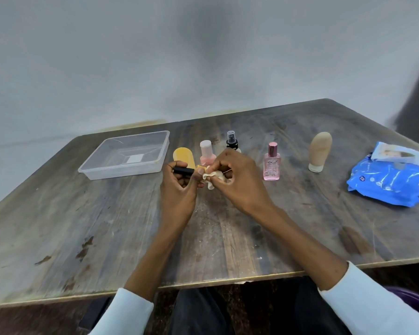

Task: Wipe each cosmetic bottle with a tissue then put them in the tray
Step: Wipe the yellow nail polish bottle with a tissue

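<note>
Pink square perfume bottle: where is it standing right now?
In the head view, the pink square perfume bottle stands upright on the table, just right of the right hand, between the black spray bottle and the beige tube.

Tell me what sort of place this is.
Likely a plain indoor room set up as a work spot, not a shop or bathroom: a worn wooden table pushed near a bare grey wall, holding only a plastic tray, a few cosmetic bottles and a tissue pack.
</note>
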